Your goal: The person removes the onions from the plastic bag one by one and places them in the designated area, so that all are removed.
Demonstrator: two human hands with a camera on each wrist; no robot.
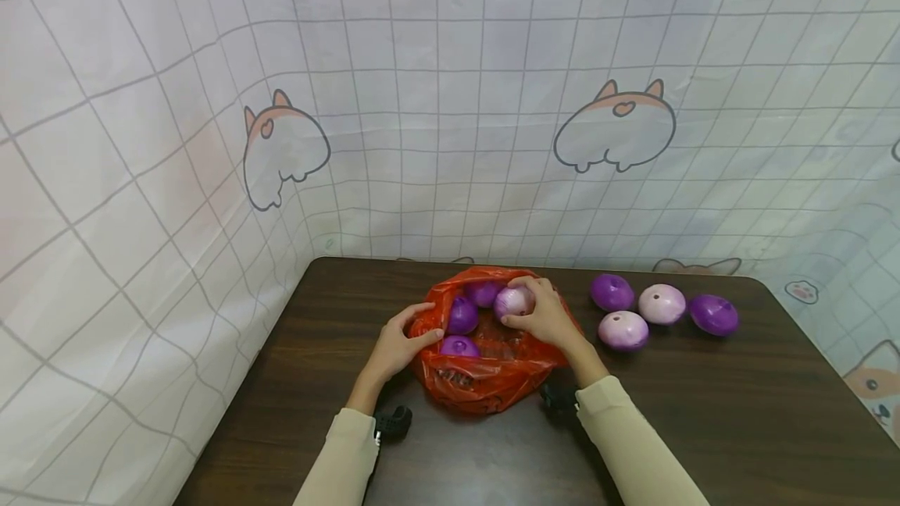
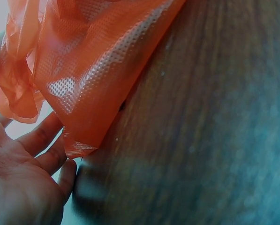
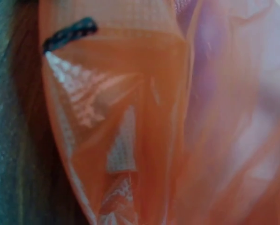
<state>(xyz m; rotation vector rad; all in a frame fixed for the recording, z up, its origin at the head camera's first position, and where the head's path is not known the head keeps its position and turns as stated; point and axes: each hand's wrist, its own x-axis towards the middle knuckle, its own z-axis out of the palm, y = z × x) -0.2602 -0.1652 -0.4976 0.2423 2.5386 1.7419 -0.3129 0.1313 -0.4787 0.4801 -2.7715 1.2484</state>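
One squat, glossy, pale pink-white onion (image 1: 510,302) sits inside the mouth of a crumpled red plastic bag (image 1: 485,389), toward its far right side and directly left of the right hand (image 1: 548,320), the nearer hand. It looks nearly round, with no plain long axis. The right grip is curled about it, thumb on the near side and fingers on the far side, parted roughly to its breadth. The left hand (image 1: 395,343) grasps the bag's left rim, thumb lapped over the edge. Three deep purple onions (image 1: 462,316) also show in the bag, left of the pale one. Four loose purple and pale onions (image 1: 662,304) lie right of the bag on the dark wood-grain surface (image 1: 738,404). Red plastic fills most of the right wrist view, hiding the fingers there.
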